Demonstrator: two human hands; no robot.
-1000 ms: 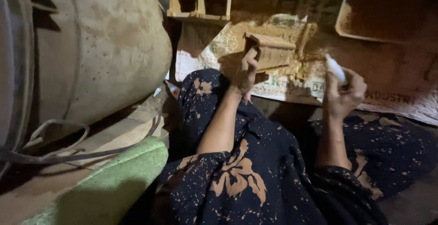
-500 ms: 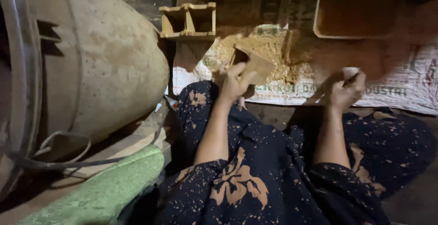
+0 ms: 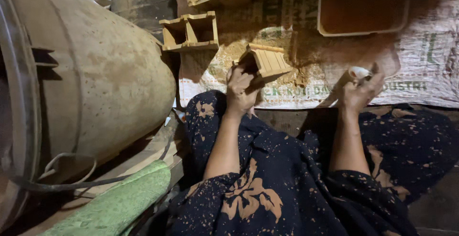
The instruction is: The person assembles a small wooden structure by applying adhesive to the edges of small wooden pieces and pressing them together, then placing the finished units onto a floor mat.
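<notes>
Just above the centre of the head view, the left hand (image 3: 241,88) grips a small slatted wooden mould (image 3: 265,62), fingers wrapped round its near, lower-left end. The mould tilts, its long axis running from that hand up and to the right, with the slatted side facing the camera. It hangs over a patch of sandy earth (image 3: 291,76) on the printed woven sack (image 3: 420,80) that covers the ground.

To the right, at about the same height in the frame, the right hand (image 3: 359,91) is closed round a small pale lump (image 3: 358,72), which peeps out above the knuckles; what the lump is cannot be told. This hand is clear of the mould, with the sandy patch between them, so the mould lies to its left and slightly higher.

Further up sit a two-cell wooden mould (image 3: 191,31) and an orange tray (image 3: 366,6). A large drum (image 3: 95,73) fills the left of the frame.
</notes>
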